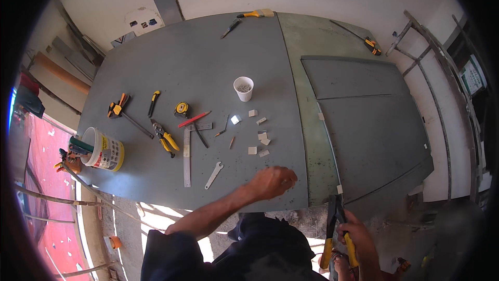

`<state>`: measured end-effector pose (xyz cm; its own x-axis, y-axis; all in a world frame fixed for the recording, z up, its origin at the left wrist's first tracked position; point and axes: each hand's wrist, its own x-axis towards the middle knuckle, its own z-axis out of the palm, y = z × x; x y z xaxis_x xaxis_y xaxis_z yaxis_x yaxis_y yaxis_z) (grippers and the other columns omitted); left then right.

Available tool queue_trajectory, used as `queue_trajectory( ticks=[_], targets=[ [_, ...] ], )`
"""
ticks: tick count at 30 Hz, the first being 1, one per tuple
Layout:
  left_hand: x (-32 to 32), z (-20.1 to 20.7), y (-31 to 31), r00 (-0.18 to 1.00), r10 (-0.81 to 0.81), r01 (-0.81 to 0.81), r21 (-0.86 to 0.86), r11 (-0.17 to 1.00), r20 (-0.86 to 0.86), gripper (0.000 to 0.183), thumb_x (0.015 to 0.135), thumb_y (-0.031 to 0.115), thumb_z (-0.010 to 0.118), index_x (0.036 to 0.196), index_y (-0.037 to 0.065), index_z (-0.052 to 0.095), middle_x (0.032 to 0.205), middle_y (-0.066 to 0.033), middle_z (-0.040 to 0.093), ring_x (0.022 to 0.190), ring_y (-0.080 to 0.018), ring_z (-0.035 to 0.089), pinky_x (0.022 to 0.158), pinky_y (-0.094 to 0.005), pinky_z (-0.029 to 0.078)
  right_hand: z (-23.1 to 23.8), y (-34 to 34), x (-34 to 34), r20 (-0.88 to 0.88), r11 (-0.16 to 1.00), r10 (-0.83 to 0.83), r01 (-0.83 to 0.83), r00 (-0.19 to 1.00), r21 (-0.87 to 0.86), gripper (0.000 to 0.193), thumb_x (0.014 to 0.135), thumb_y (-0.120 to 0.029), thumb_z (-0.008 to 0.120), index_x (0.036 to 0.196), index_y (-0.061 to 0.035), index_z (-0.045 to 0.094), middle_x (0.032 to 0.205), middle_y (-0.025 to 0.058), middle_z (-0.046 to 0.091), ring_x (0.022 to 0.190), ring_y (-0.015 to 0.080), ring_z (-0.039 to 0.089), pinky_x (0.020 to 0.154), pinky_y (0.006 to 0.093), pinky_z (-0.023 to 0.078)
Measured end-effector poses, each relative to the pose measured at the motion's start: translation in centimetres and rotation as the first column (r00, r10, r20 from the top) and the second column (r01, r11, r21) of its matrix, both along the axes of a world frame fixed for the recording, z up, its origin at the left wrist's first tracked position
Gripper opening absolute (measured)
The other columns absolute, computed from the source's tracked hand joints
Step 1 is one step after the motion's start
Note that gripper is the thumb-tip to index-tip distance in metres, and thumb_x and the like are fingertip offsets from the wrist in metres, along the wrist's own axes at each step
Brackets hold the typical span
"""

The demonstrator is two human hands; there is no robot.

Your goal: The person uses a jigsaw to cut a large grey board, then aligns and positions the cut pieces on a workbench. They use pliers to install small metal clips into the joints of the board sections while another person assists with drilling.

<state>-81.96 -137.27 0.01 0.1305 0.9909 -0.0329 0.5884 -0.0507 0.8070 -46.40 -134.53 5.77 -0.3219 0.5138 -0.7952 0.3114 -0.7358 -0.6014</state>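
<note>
My left hand (273,181) rests knuckles-up on the grey metal sheet (208,73) near its front edge, fingers curled, holding nothing that I can see. My right hand (356,231) grips the yellow and black handles of a riveting tool (335,229), whose head points at the front edge of the darker metal panel (369,125), beside a small white tab (339,189). Several small pale square pieces (260,138) lie scattered just beyond my left hand.
A white cup (243,88) of small metal parts, a steel square ruler (187,156), a wrench (213,175), a red pencil (194,119), a tape measure (181,108), snips (165,138), and a clamp (119,109) lie on the sheet. A tool bucket (103,149) stands left. Brush (255,14) at far edge.
</note>
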Motion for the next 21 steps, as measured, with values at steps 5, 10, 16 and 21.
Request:
queue_trajectory(
  ticks=[5,10,16,21],
  targets=[
    [-21.0,-0.5,15.1,0.77,0.498,-0.277,0.494,0.824,-0.399,0.017,0.09,0.011,0.059,0.095,0.007,0.075,0.1,-0.0132,0.071,0.096,-0.0343,0.068,0.081,-0.0452,0.055,-2.1,-5.2,-4.7,0.098,0.991,-0.063,0.051,0.993,0.125,0.078,0.084,-0.002,0.06,0.156,-0.01,0.032,0.082,0.0067,0.061,0.067,0.0137,0.058,0.061,0.0289,0.049],
    [-27.5,-5.5,23.2,0.627,0.121,-0.128,0.051,0.99,-0.77,0.027,0.089,0.03,0.059,0.097,0.01,0.076,0.098,-0.0174,0.074,0.093,-0.0368,0.071,0.082,-0.0471,0.058,-2.6,-11.5,-6.7,0.35,0.955,0.102,-0.191,0.931,0.228,0.075,0.089,-0.019,0.059,0.158,-0.0137,0.029,0.103,0.0141,0.07,0.091,0.0233,0.067,0.086,0.0355,0.052],
    [-25.2,-6.9,24.8,0.688,0.221,-0.09,0.22,0.971,-0.691,0.023,0.087,0.024,0.058,0.086,0.01,0.077,0.09,-0.0171,0.074,0.082,-0.0411,0.071,0.075,-0.0494,0.057,-0.1,-19.1,-8.7,0.486,0.998,0.03,-0.058,0.873,0.041,0.064,0.09,-0.026,0.056,0.151,-0.0149,0.038,0.116,0.0211,0.069,0.106,0.0335,0.067,0.095,0.042,0.049],
    [-28.6,-7.9,23.6,0.783,0.339,-0.157,0.362,0.919,-0.521,0.015,0.094,0.018,0.058,0.095,0.004,0.064,0.091,-0.0192,0.072,0.085,-0.042,0.069,0.072,-0.0523,0.054,-3.6,-23.9,-10.7,0.556,0.996,-0.073,0.028,0.828,0.089,0.07,0.089,-0.027,0.059,0.154,-0.0115,0.037,0.111,0.0178,0.072,0.096,0.028,0.071,0.088,0.0388,0.052]
  ],
)
